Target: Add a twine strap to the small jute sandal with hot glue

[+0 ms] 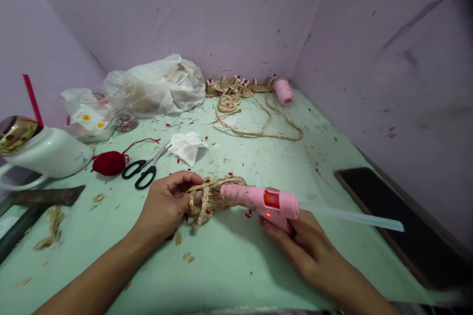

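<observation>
My left hand (168, 202) is closed on a small woven piece of braided straw cord (210, 201), with its fingers at the left end. Wrapped round the handle of a pink hot glue gun (254, 199) is my right hand (299, 241). The gun's nozzle points left and meets the top of the straw piece; whether glue is coming out cannot be made out. A small light glows on the gun's side, and a clear glue stick (354, 217) sticks out of its back. Red bits lie around the straw piece.
Black-handled scissors (146, 170), a red yarn ball (110, 163) and a crumpled tissue (186, 146) lie beyond my left hand. A white mug (61, 152) and hammer (46, 197) are left, a phone (391, 226) right. Behind are a plastic bag (162, 83), straw cord (266, 133) and pink spool (284, 91).
</observation>
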The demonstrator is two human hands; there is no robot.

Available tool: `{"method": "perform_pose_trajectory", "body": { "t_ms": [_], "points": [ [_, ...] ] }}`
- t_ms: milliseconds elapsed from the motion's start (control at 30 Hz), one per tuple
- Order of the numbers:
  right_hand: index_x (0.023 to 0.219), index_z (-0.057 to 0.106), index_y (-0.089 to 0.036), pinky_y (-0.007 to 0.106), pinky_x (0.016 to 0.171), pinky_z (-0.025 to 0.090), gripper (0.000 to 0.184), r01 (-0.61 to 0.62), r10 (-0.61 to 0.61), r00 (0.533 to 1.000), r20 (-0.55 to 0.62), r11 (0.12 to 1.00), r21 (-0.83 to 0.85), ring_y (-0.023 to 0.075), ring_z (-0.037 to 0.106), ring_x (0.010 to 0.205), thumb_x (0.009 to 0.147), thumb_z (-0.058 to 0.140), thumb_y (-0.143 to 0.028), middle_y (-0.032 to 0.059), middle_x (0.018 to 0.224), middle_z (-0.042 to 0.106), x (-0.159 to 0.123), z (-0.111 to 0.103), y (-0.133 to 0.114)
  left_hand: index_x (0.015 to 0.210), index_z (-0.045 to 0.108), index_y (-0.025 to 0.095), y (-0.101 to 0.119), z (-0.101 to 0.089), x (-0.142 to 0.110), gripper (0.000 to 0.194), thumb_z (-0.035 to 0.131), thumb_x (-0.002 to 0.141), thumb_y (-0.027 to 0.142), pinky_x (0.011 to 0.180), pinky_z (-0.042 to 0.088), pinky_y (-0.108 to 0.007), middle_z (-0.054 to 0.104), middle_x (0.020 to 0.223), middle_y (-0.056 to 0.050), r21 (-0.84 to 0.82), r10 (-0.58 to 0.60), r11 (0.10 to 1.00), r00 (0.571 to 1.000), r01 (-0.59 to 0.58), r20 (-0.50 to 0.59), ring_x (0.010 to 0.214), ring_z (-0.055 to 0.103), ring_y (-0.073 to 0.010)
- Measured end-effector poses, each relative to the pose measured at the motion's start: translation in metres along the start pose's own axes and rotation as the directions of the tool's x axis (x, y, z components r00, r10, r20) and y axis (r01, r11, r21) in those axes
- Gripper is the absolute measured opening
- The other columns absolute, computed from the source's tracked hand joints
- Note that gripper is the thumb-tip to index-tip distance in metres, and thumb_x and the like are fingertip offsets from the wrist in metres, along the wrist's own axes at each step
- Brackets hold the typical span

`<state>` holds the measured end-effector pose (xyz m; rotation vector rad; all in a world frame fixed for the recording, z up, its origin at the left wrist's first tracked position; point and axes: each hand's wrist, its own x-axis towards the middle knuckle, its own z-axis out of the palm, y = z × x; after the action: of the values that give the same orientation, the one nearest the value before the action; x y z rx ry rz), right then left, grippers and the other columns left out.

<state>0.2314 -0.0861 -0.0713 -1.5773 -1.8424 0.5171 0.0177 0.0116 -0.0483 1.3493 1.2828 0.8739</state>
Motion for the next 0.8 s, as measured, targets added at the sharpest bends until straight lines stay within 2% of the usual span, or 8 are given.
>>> {"method": "perform_pose_trajectory", "body": {
  "t_ms": [100,167,367,467,667,800],
  "points": [
    [0.094,0.065,-0.021,0.029,0.065,0.052,0.026,0.013,-0.013,1.0,-0.006,1.0,0.0,0.0228,0.065,0.072,0.085,0.044,-0.033,0.0056,0.082,0.07,0.002,-0.001,-0.001,0.07,0.06,0.014,0.0,0.0,0.0,0.018,0.069,0.055,0.02,0.039,0.041,-0.017,0.06,0.055,0.002,-0.027,-0.071,0.997,0.997,0.071,0.018,0.042,0.05,-0.008],
    [0.094,0.065,-0.021,0.029,0.066,0.052,0.025,0.011,-0.011,1.0,-0.005,1.0,0.018,0.0219,0.065,0.073,0.085,0.044,-0.032,0.0049,0.082,0.07,0.001,-0.001,-0.001,0.07,0.06,0.014,0.0,0.0,-0.001,0.018,0.069,0.056,0.02,0.039,0.04,-0.017,0.059,0.055,0.003,-0.028,-0.075,0.997,0.997,0.076,0.021,0.042,0.05,-0.0076],
    [0.093,0.063,-0.02,0.031,0.068,0.05,0.025,-0.113,0.116,0.992,-0.054,0.992,0.051,0.0222,0.062,0.074,0.084,0.046,-0.036,0.0049,0.081,0.068,-0.011,0.006,0.012,0.071,0.059,0.014,0.0,0.0,-0.002,0.02,0.069,0.055,0.02,0.039,0.04,-0.017,0.059,0.054,0.003,-0.059,-0.083,0.995,0.996,0.084,0.017,0.042,0.049,-0.0074],
    [0.092,0.062,-0.019,0.032,0.067,0.049,0.025,-0.138,0.144,0.986,-0.082,0.987,0.077,0.0223,0.061,0.072,0.082,0.048,-0.037,0.0049,0.078,0.066,-0.013,0.006,0.015,0.07,0.059,0.013,0.001,0.001,-0.002,0.02,0.069,0.054,0.02,0.039,0.04,-0.017,0.059,0.054,0.003,-0.07,-0.079,0.994,0.997,0.079,0.012,0.042,0.049,-0.0074],
    [0.078,0.063,-0.019,0.029,0.054,0.05,0.025,-0.131,0.134,0.989,-0.061,0.99,0.051,0.0198,0.059,0.059,0.082,0.046,-0.038,0.0035,0.067,0.065,-0.011,0.004,0.015,0.069,0.058,0.014,0.003,0.002,-0.002,0.02,0.069,0.055,0.022,0.036,0.039,-0.017,0.057,0.052,0.003,-0.083,-0.088,0.993,0.996,0.088,0.011,0.039,0.047,-0.007],
    [0.091,0.064,-0.02,0.031,0.063,0.053,0.026,-0.141,0.144,0.986,-0.085,0.989,0.043,0.0237,0.063,0.073,0.079,0.053,-0.04,0.0058,0.083,0.069,-0.014,0.002,0.022,0.069,0.058,0.014,0.003,0.002,-0.002,0.02,0.069,0.055,0.023,0.034,0.039,-0.017,0.057,0.051,0.003,-0.082,-0.088,0.993,0.996,0.088,0.011,0.038,0.047,-0.0074]
  ]
}}
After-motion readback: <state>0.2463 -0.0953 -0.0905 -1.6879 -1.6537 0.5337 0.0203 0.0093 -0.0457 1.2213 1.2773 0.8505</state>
